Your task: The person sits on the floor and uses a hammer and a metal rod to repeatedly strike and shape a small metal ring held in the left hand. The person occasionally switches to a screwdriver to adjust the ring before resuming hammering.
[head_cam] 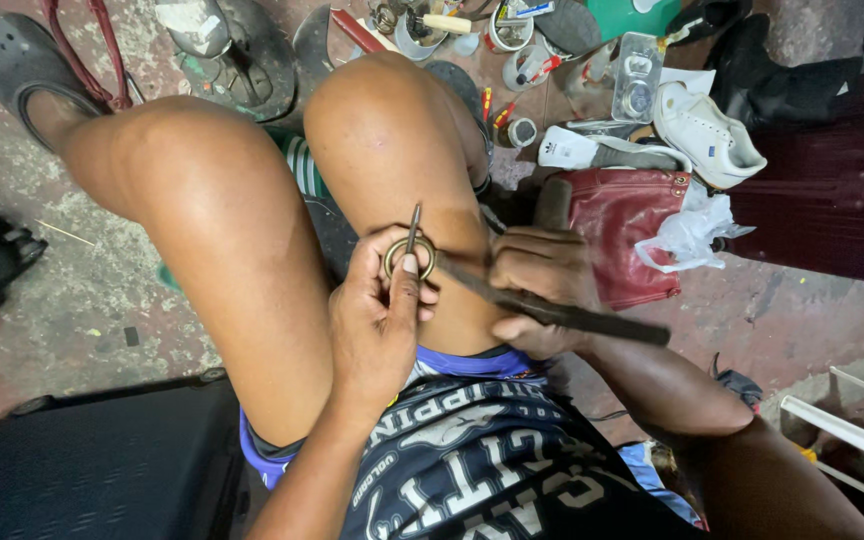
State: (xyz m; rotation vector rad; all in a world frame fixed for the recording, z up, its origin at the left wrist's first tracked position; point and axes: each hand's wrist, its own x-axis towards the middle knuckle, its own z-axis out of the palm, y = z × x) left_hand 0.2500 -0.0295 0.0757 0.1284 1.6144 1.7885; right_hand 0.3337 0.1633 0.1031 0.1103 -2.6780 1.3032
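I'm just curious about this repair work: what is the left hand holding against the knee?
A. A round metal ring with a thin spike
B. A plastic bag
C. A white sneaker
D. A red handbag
A: the left hand pinches a round brass-coloured ring with a thin spike against the knee, while the right hand grips a long dark file-like tool reaching toward the ring.

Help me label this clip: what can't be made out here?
Head view only:
- Brass ring: lower part hidden by left hand.
- Dark file: middle covered by right hand.
- Red bag: contents unseen.
- Tins at top edge: cut off, too small.
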